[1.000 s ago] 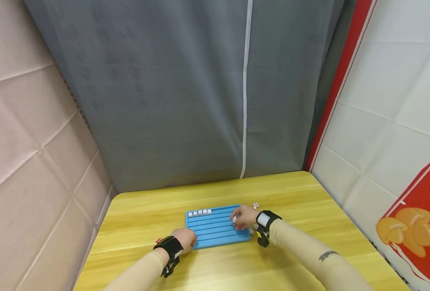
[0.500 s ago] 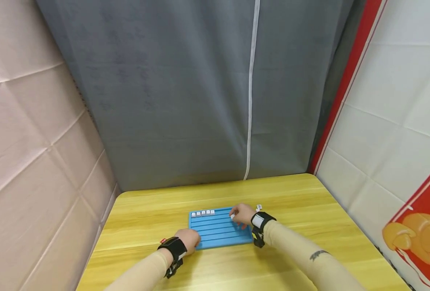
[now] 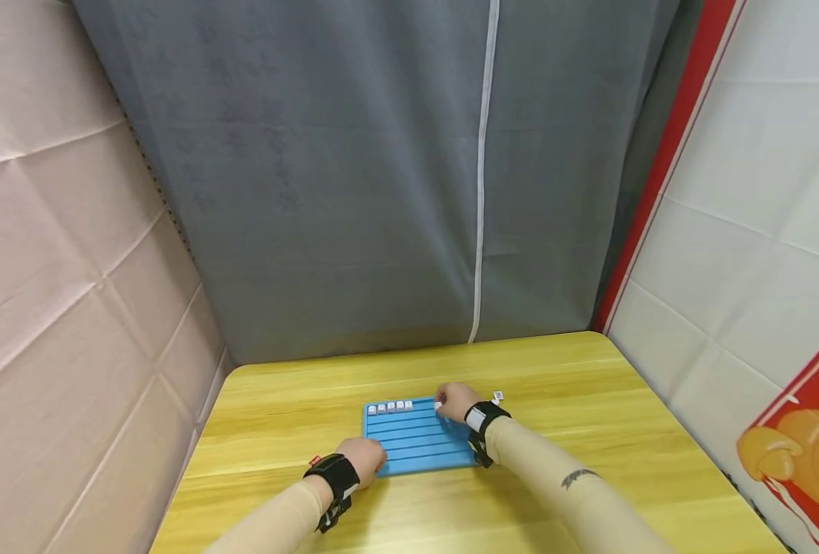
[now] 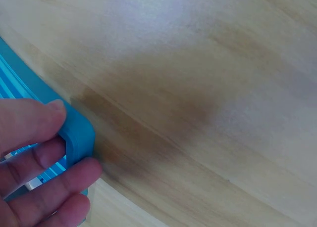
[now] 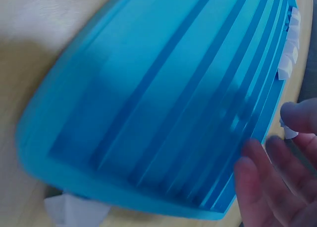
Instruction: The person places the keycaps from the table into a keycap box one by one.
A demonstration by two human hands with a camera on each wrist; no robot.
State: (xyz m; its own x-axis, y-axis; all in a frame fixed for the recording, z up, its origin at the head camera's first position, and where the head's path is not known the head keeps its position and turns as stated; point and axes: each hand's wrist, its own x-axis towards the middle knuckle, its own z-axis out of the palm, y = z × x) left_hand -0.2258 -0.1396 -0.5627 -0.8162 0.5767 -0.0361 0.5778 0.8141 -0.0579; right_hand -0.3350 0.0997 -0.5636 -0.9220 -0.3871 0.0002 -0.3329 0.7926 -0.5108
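A blue ridged tray [image 3: 416,442] lies on the table, with several white keycaps [image 3: 391,407] lined up at the left of its far row. My left hand [image 3: 362,458] grips the tray's near left corner, thumb on top of the rim [image 4: 77,130] and fingers at the side, in the left wrist view. Over the tray's far right part, my right hand [image 3: 456,401] pinches one white keycap [image 5: 289,132] between thumb and fingers. The right wrist view shows the other right fingers [image 5: 252,172] spread near the tray's edge. The hand partly hides the tray's right side in the head view.
A small white piece [image 3: 498,395] lies on the wooden table [image 3: 299,392] beyond my right wrist. Another white piece [image 5: 77,209] sits against the tray's outer edge. A grey curtain [image 3: 354,231] hangs behind the table, with pale fabric walls on both sides.
My right hand has moved left and away from me over the tray, carrying the keycap toward the far row. The left hand stays on the corner. The head view has shifted slightly.
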